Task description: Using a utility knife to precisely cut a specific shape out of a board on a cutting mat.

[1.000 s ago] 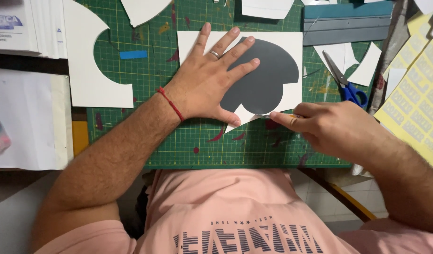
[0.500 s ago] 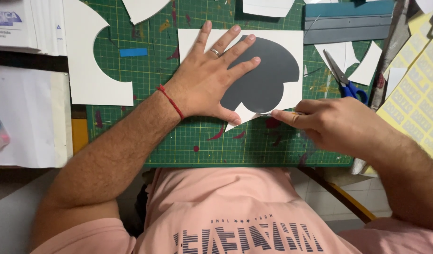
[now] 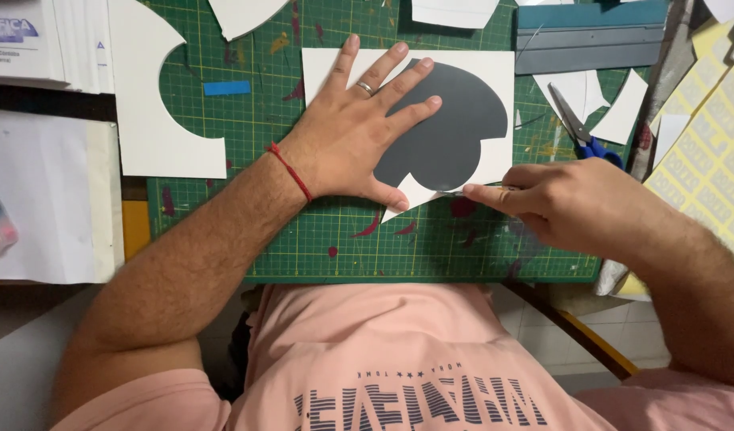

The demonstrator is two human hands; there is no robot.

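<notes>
White sheet (image 3: 494, 76) with dark shape (image 3: 447, 128) being pinned flat by open left hand (image 3: 359, 136); thin blade (image 3: 455, 192) being pinched by right hand (image 3: 566, 207) at sheet's near edge.

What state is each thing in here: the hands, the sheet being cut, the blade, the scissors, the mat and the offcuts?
Left hand: flat, fingers spread, pressing the sheet.
Right hand: pinching a blade at the sheet's lower edge.
White sheet with dark grey shape: flat on mat, partly trimmed.
Blade: tip at the sheet's edge.
Scissors: lying untouched, blades look shut.
Cutting mat: flat, stained.
White offcut: curved cut-out, lying left.
</notes>
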